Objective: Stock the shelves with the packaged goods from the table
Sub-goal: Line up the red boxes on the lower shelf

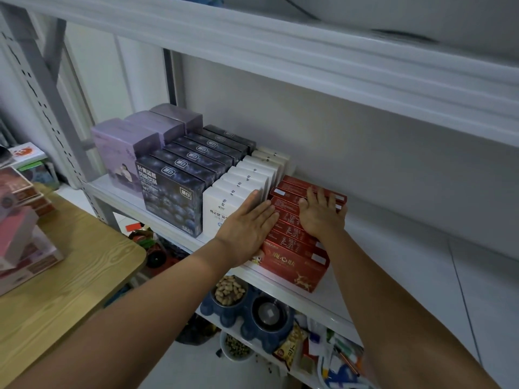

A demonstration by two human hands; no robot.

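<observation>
A row of red boxes (pixel 295 262) stands on the white shelf (pixel 373 270), right of a row of white boxes (pixel 244 178), dark blueberry boxes (pixel 171 197) and lilac boxes (pixel 120 147). My left hand (pixel 247 228) lies flat with straight fingers against the front white box and the left side of the red row. My right hand (pixel 323 214) rests on top of the red boxes, fingers spread over the rear ones. More pink and red boxes (pixel 19 234) are stacked on the wooden table (pixel 70 299) at the left.
The shelf surface right of the red row is bare. An upper shelf (pixel 309 68) overhangs closely above. Below, a lower shelf holds a blue pet bowl set (pixel 247 310) with food, snack packets and small items. A perforated grey upright (pixel 42 88) stands at the left.
</observation>
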